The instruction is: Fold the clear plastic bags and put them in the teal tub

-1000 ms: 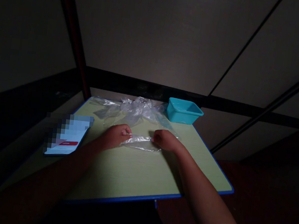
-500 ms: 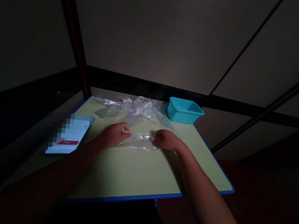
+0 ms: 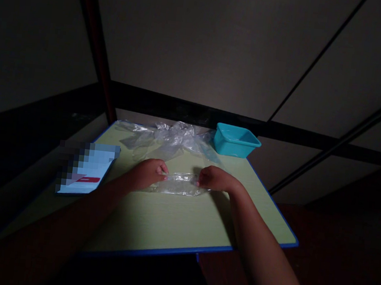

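A clear plastic bag (image 3: 181, 187) stretches flat between my two hands, just above or on the tabletop. My left hand (image 3: 149, 173) pinches its left side between thumb and fingers. At the right side, my right hand (image 3: 216, 179) is closed on the same bag, its fingertips partly hidden. Behind my hands lies a crumpled heap of clear plastic bags (image 3: 179, 137), spread over the back of the table.
The light green table (image 3: 175, 227) has a blue edge. A turquoise plastic basket (image 3: 233, 144) stands at the back right corner. On the left lies a tablet (image 3: 88, 170) with a lit, partly blurred screen. A panelled wall (image 3: 200, 48) rises behind the table.
My hands have come slightly closer to me, and the plastic bag between them has shifted the same way. The heap, basket and tablet stay in place.
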Demonstrator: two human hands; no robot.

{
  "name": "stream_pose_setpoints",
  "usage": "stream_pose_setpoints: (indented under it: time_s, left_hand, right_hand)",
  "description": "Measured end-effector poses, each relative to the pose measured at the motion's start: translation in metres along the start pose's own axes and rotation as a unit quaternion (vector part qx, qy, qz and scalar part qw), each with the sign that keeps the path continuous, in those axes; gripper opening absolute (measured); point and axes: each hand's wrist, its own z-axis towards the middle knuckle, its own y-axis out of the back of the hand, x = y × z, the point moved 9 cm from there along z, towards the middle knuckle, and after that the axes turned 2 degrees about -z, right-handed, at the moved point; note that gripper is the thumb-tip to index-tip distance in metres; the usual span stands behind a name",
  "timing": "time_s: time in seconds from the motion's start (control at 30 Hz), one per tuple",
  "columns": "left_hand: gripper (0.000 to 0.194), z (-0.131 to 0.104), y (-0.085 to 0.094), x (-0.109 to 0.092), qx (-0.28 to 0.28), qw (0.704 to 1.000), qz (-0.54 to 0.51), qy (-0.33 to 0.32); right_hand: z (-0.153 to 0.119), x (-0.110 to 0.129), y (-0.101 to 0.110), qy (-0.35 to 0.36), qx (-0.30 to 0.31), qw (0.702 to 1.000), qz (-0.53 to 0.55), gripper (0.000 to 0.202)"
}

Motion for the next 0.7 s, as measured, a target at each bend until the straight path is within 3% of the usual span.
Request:
stream_pose_setpoints:
  time_s: [0.3,0.53,0.7]
  left_hand:
    - [0.016,-0.003,0.01,-0.012,-0.017,0.999,0.026,-0.013]
    - [0.012,-0.003,0.013,-0.012,-0.04,0.998,0.05,-0.013]
    - [0.013,-0.005,0.012,-0.016,-0.044,0.997,0.064,-0.021]
  right_hand:
    - [-0.001,-0.008,0.004,-0.059,-0.005,0.998,0.006,0.013]
    - [0.002,-0.025,0.006,-0.128,-0.064,0.989,0.02,0.012]
    - [0.003,-0.036,0.008,-0.139,-0.112,0.983,0.032,0.036]
